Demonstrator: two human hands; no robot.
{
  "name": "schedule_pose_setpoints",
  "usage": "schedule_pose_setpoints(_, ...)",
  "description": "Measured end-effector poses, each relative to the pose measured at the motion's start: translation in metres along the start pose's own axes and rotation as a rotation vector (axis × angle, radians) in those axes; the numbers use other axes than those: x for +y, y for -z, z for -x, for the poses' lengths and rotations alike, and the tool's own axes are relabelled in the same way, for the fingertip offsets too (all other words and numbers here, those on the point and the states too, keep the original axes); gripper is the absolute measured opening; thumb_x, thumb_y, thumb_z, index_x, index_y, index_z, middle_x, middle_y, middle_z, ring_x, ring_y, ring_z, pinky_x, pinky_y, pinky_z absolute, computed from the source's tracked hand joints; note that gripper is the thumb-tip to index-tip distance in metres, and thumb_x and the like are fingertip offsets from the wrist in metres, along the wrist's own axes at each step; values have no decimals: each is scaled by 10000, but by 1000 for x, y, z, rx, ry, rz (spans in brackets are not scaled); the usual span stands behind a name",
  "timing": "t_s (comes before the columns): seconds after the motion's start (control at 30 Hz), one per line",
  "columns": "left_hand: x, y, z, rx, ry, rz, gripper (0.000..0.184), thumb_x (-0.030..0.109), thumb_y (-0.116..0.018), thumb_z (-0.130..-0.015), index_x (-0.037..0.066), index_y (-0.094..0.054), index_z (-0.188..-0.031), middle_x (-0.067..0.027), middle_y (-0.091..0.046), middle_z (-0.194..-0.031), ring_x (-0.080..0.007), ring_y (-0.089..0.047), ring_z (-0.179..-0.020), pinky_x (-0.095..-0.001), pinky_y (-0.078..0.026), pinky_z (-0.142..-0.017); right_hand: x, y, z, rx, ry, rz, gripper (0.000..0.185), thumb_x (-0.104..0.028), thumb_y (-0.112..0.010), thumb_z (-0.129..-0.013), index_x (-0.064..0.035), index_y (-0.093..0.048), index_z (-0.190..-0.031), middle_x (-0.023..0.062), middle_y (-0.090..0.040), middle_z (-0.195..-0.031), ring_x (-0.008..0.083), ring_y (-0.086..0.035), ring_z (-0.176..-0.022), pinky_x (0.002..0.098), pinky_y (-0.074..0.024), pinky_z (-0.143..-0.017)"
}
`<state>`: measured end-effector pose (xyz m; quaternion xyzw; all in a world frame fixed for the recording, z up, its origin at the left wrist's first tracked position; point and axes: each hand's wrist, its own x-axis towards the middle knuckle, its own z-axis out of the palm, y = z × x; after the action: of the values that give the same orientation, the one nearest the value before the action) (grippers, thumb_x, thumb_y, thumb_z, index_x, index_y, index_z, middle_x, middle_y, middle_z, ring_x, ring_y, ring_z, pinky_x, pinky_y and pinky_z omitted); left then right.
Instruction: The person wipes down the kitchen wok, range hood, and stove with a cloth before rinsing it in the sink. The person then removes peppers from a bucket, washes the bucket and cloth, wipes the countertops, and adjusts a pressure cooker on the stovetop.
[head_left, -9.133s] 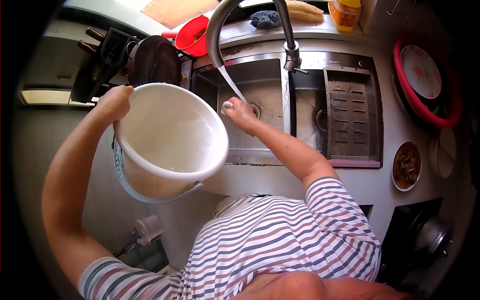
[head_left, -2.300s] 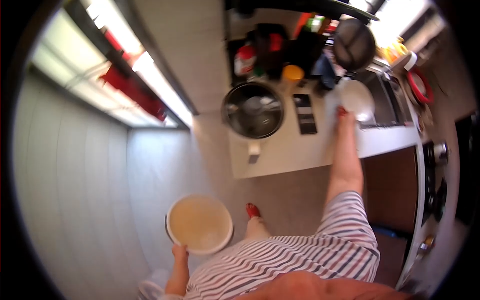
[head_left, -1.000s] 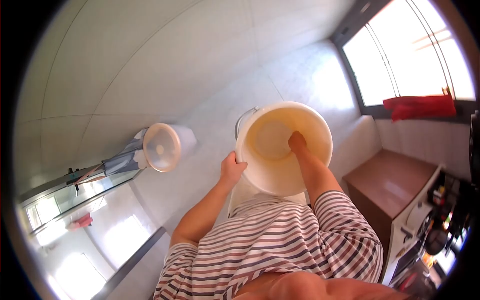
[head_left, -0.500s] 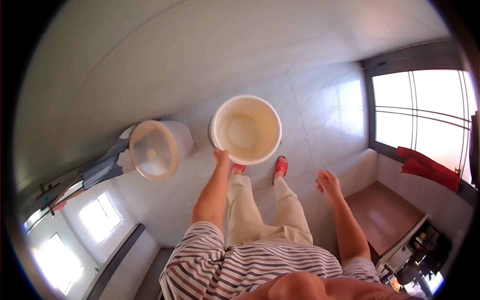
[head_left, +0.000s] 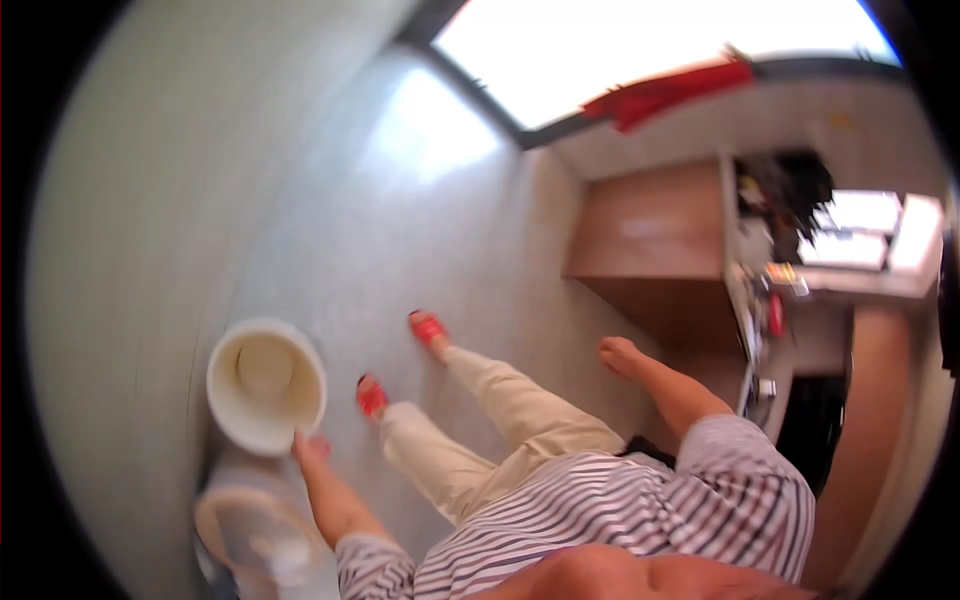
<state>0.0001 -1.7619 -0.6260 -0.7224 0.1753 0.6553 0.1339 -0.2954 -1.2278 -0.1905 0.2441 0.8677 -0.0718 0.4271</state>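
Observation:
A round white bucket (head_left: 268,395) with a cream inside stands on the floor to the left of my feet, and nothing shows inside it. My left hand (head_left: 313,448) is at its near rim, smeared by motion; whether the fingers still touch or grip the rim I cannot make out. Just below the bucket is a translucent bin (head_left: 255,530) with a pale tan rim. My right hand (head_left: 620,356) hangs away from my body with its fingers curled in, and no object shows in it. The brown cabinet is nearest to it.
A brown cabinet (head_left: 650,235) stands to the right, with cluttered shelves at its side. Red cloth (head_left: 665,95) hangs at the bright window (head_left: 640,45). The pale wall (head_left: 130,250) runs along the left; red sandals (head_left: 428,328) are on my feet.
My body and view have turned to the right, so the bucket and bin now appear at lower left. The cabinet and window have swung toward the middle. My left hand was on the bucket's rim before.

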Motion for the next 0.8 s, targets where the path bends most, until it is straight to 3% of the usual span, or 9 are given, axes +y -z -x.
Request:
schedule_pose_setpoints(0.07, 5, 4, -1, 27, 24, -207, 713, 549, -620, -695, 104, -359, -1187, -142, -512, -937, -302, -523, -766, -441, -437, -547, 61, -11, -3, -7, -25, -87, 166, -110, -462, -760, -43, -581, -854, 71, -596, -653, 167, -594, -522, 302, -497, -463)
schedule_pose_setpoints(0.1, 14, 6, -4, -103, 121, -330, 644, 527, -589, -726, 116, -365, -1169, -125, -502, -913, -283, -512, -745, -415, -391, -503, 69, -9, 13, -43, -79, -131, 183, -105, -455, -755, -47, -578, -878, 71, -605, -675, 168, -605, -539, 303, -506, -473)
schedule_pose_setpoints(0.17, 17, -25, 43, -40, -190, -613, 279, 367, -519, -773, 128, -460, -904, -71, -490, -756, -225, -470, -589, -405, -301, -427, 109, -14, 39, -46, -136, -177, 196, -109, -454, -758, -51, -571, -905, 73, -610, -692, 168, -610, -547, 307, -509, -474)
schedule_pose_setpoints(0.2, 24, -42, 67, -34, -170, -675, 164, 285, -500, -775, 125, -465, -771, -42, -467, -637, -203, -452, -501, -379, -320, -389, 125, -17, 45, -99, -138, -147, 211, -113, -453, -761, -55, -564, -931, 75, -615, -710, 167, -615, -555, 311, -511, -474)
schedule_pose_setpoints(0.3, 25, -81, 172, -246, -424, -931, 121, 232, -478, -787, 125, -466, -734, -31, -451, -578, -179, -457, -456, -348, -354, -357, 181, -21, 77, -89, -201, -259, 206, -123, -451, -770, -64, -559, -937, 78, -618, -713, 169, -619, -560, 315, -511, -471)
schedule_pose_setpoints(0.37, 27, -112, 241, -243, -310, -975, 84, 176, -479, -786, 104, -464, -746, -47, -470, -586, -169, -464, -416, -325, -379, -326, 212, -14, 96, -75, -234, -373, 202, -118, -445, -771, -68, -556, -932, 80, -619, -717, 173, -620, -561, 318, -508, -464)
schedule_pose_setpoints(0.5, 25, -160, 263, -201, -515, -1195, 79, 145, -492, -780, 68, -477, -774, -63, -492, -595, -174, -481, -401, -315, -373, -306, 296, -25, 109, 24, -280, -663, 153, -106, -442, -763, -58, -566, -838, 83, -616, -697, 178, -609, -542, 323, -495, -440)
schedule_pose_setpoints(0.63, -36, -257, 336, -225, -819, -1539, 110, 123, -512, -769, 16, -527, -787, -85, -529, -576, -188, -519, -400, -316, -394, -311, 411, -64, 96, 30, -301, -786, 193, -131, -452, -775, -22, -563, -661, 84, -598, -621, 173, -576, -483, 337, -485, -419)
schedule_pose_setpoints(0.8, -253, -378, 466, -529, -812, -1865, 161, 145, -532, -777, -6, -585, -793, -79, -568, -606, -176, -561, -452, -296, -416, -358, 558, -105, 61, 91, -353, -880, 143, -104, -458, -778, -32, -579, -753, 97, -594, -615, 178, -597, -506, 334, -496, -436)
